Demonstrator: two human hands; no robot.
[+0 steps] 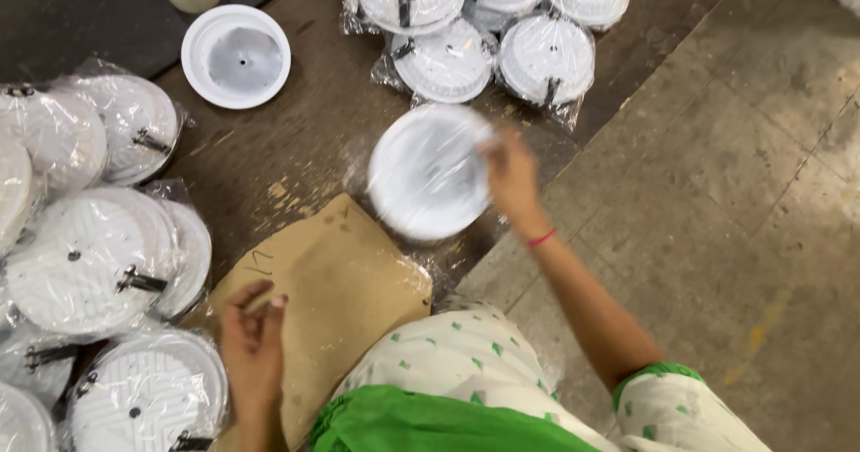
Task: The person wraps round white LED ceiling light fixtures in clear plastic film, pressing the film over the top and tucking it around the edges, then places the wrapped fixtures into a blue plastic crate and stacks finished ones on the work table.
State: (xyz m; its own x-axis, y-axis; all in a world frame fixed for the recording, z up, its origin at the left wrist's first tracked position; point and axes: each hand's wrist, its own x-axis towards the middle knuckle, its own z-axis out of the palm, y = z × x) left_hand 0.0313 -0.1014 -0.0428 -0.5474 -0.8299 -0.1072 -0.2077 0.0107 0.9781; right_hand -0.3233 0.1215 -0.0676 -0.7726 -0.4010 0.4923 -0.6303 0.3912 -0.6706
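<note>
The bagged white disc hangs over the dark floor in my right hand, grip pinched on its right rim; it looks light and stiff, its plastic slippery, so the rim is the hold. My left hand rests half-curled, holding nothing, on cardboard beside bagged discs

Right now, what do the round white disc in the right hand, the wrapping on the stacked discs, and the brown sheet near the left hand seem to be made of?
The round white disc in the right hand looks like smooth white plastic or painted metal; motion blur leaves it open. The wrapping is thin clear plastic film: it is glossy and crinkled. The brown sheet by the left hand looks like matte cardboard, scuffed at the edges.
</note>
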